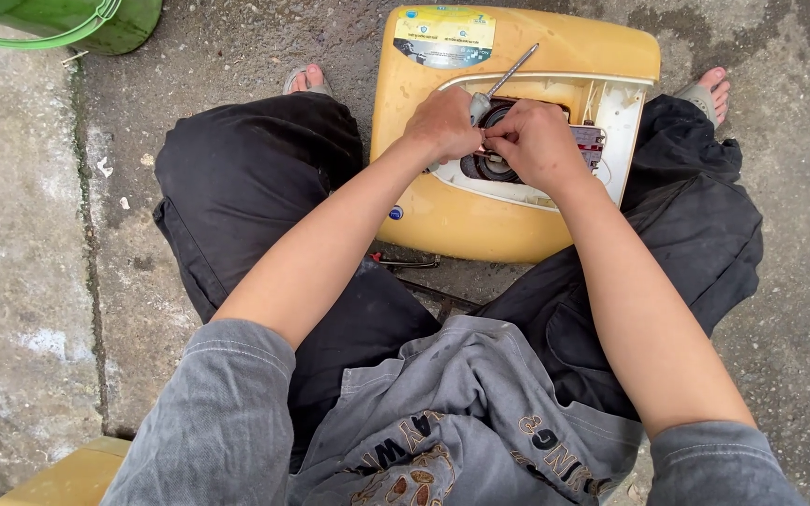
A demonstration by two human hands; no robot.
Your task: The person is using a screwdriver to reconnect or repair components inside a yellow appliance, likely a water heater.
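Between the knees, over the yellow casing (480, 220), a screwdriver (503, 82) is grasped by the left hand (442, 124); the right hand (538, 141) is clenched on something unseen.

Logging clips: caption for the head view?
Seated person's left hand and right hand work with a screwdriver inside an opened yellow appliance on concrete.

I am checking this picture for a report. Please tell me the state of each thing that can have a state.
Yellow appliance: lying on the ground, cover off, inside exposed.
Screwdriver: held in left hand, tilted.
Right hand: closed, pinching something small, unclear.
Green bucket: standing on the ground.
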